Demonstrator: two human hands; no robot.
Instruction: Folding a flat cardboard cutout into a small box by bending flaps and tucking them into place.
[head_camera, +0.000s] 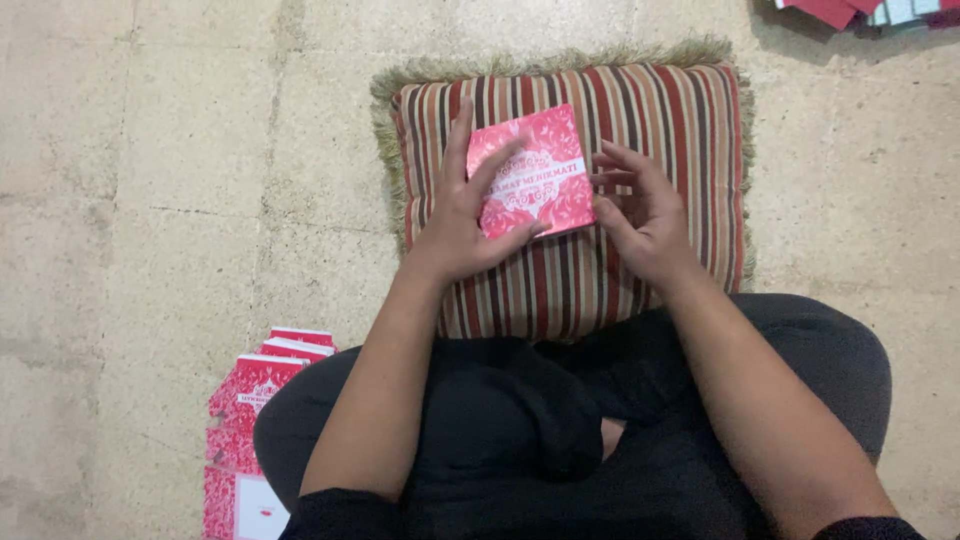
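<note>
Beige stone floor lies all around you, and the striped cushion in front of your knees is the landmark; well left of the cushion and nearer to you, beside your left knee, flat red cartons lie in a loose stack on the floor; on the cushion's upper middle sits the red box, slightly tilted, patterned in pink and white; your left hand lies flat over the box's left part, fingers spread and pressing down, thumb along its lower edge, so it presses rather than clasps; your right hand is at the box's right edge, fingers curled loosely with the tips touching or just beside that edge, and you cannot tell whether they pinch it; beyond the cushion's top right corner, at the frame's edge, more red and pale cards lie on the floor.
</note>
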